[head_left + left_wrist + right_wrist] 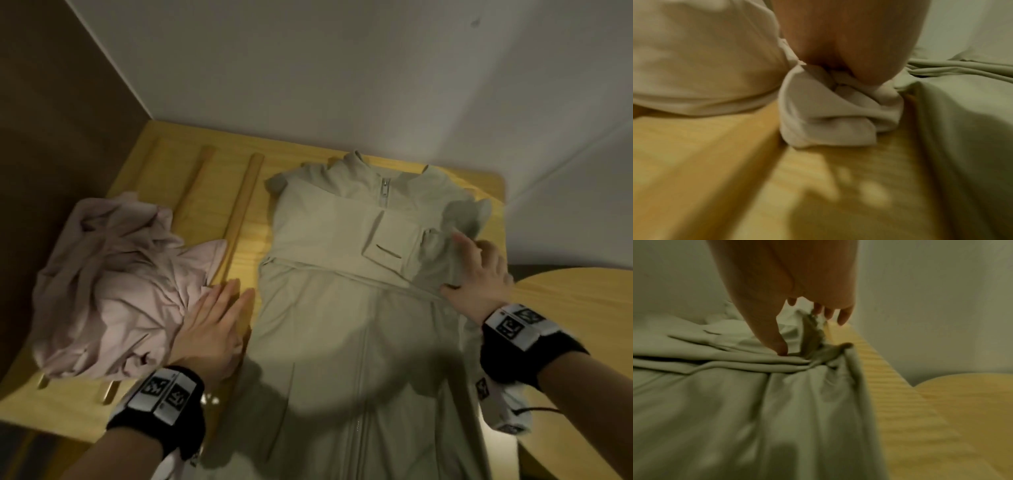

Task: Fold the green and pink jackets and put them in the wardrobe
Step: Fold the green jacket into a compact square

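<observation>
Yellow wooden counter (342,147) carries our flat, smooth green jacket (359,308); right hand (479,274) pinches its bunched sleeve, left hand (212,322) lies flat against the crumpled pink jacket (113,274).

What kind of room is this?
Probably a bedroom or dorm room: a light wooden table pushed into a corner of plain white walls, with a pink jacket and a green jacket on it.

Green jacket (342,308) was smooth matt cloth with a metal-looking zip; pink jacket (113,274) was soft crumpled cloth. Table (308,150) was pale wood, satin finish.
</observation>
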Motion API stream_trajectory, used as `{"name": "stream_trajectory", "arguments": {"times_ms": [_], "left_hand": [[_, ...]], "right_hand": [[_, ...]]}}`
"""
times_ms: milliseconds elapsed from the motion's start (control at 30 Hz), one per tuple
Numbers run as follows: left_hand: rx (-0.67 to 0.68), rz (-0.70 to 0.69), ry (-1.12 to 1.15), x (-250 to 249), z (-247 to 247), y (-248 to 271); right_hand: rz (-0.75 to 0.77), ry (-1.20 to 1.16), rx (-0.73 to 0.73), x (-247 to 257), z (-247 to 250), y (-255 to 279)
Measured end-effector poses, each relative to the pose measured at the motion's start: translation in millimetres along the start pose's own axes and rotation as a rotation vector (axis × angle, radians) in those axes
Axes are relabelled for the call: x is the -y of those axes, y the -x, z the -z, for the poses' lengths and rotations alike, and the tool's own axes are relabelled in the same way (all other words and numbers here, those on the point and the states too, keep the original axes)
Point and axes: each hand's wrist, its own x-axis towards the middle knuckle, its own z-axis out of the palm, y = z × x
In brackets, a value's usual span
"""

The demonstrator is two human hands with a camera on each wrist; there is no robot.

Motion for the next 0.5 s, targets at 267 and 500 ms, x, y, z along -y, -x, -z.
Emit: {"name": "stream_trajectory", "arguments": {"times_ms": [267,500], "left_hand": [[0.010,0.127,-0.104,42,33,-7],[-0.018,0.137,-0.118,92,48,-12]], "right_hand": [[0.244,0.092,0.059,68,-19,-1],[0.463,-0.042,0.194,115,-39,-3]]}}
